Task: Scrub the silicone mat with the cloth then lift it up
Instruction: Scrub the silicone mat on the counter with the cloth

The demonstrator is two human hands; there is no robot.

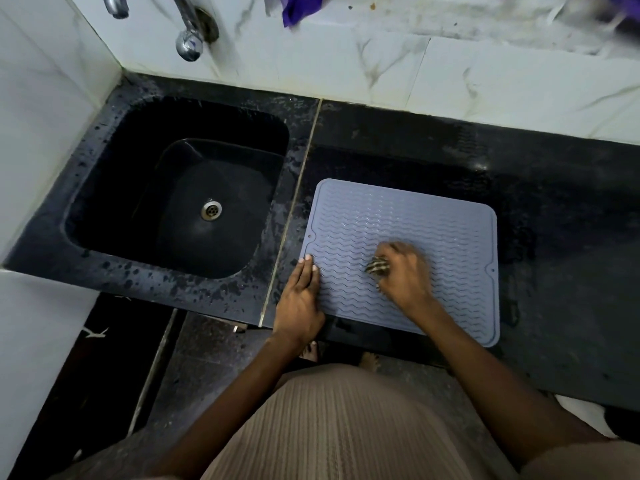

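Black stone counter (554, 209), wet and speckled, running from the left wall to the right edge, under a white marbled tile wall (346, 57). Black sink (114, 188) sunk into the counter's left part, round metal drain (211, 209) in its floor. Chrome tap (188, 32) fixed to the tile above the sink, spout pointing down. Thin pale seam (294, 202) in the counter between sink and mat.

Grey silicone mat (433, 216), rectangular with rounded corners and wavy ridges, lying flat on the counter right of the seam, near edge at the counter's front edge.

Ribbed beige garment (332, 427) filling the bottom middle, two bare forearms reaching up from it. Bare toes (310, 351) on the dark floor just below the counter edge.

Left hand (299, 299) flat, fingers straight and together, pressing on the mat's left edge with fingertips partly on the mat. Right hand (405, 271) blurred, fingers curled round a small bunched striped cloth (377, 266), pressed on the mat near its middle.

Purple fabric (298, 8) on the ledge at the top, only partly in view.
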